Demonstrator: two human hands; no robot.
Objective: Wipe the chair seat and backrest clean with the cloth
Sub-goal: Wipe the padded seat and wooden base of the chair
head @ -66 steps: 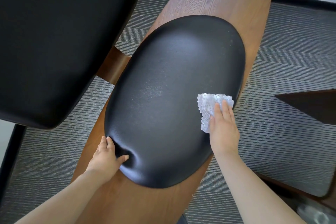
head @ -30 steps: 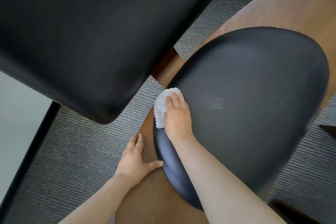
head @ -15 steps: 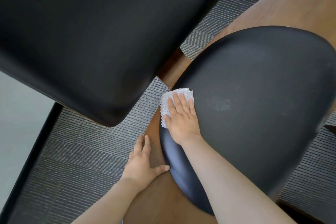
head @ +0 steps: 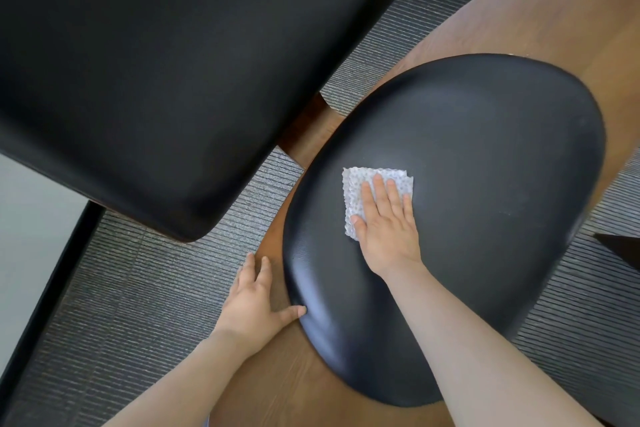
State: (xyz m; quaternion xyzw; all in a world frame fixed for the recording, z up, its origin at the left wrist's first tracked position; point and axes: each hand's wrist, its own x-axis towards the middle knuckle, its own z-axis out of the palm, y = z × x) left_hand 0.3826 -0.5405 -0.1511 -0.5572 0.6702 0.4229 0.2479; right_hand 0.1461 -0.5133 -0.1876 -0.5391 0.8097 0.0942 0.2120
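Looking down through the head cam: the right hand [head: 388, 229] lies flat, fingers straight and together, pressing the cloth [head: 363, 184] onto the oval black pad [head: 485, 184]. It isn't gripping, just palm and fingers on top. The cloth is a folded white textured square left of the pad's middle, near the left rim but not over it. Its top and left parts stick out and the hand covers the rest. There's loads of bare pad to the right and above, and much less toward the left rim.

The left hand [head: 252, 308] is spread flat on the wooden shell [head: 277, 385] just beside the pad's lower left edge, thumb tip touching the rim, holding nothing.

A bigger black cushion [head: 156, 62] fills the top left, apart from the pad, with striped grey carpet [head: 138, 288] and a bit of wood showing in the gap. The frame cuts it off at the top and left. Honestly can't tell which one is the seat and which the backrest.

The right forearm hides part of the pad's lower edge. A dark corner [head: 623, 250] pokes in at the right, too cropped to identify.
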